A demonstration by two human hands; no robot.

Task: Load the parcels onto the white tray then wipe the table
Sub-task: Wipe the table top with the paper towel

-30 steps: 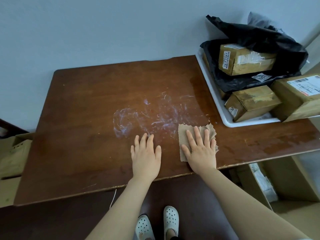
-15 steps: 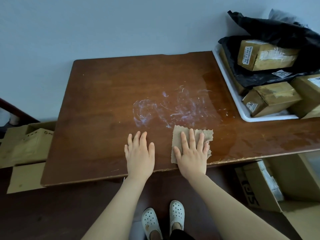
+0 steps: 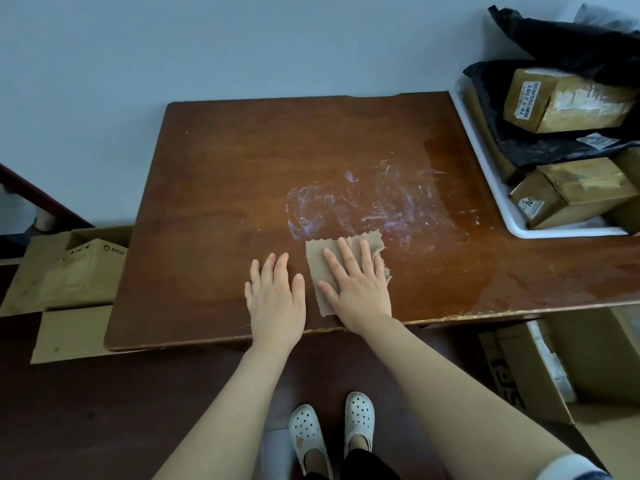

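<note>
parcels (image 3: 568,98) sat stacked in the white tray (image 3: 561,233) at the right end of the table (image 3: 225,161), so loading looked finished and wiping was the step in hand. the right hand (image 3: 360,289) lay flat on a brown cloth (image 3: 314,268) near the front edge, fingers straight and spread, pressing, not gripping. the left hand (image 3: 275,299) rested flat on bare wood just beside it, fingers straight, holding nothing. a white smear (image 3: 346,206) lay just beyond the cloth. good practice, in my judgement, called for even palm pressure, overlapping passes forward through the smear, and the left hand bracing.
</note>
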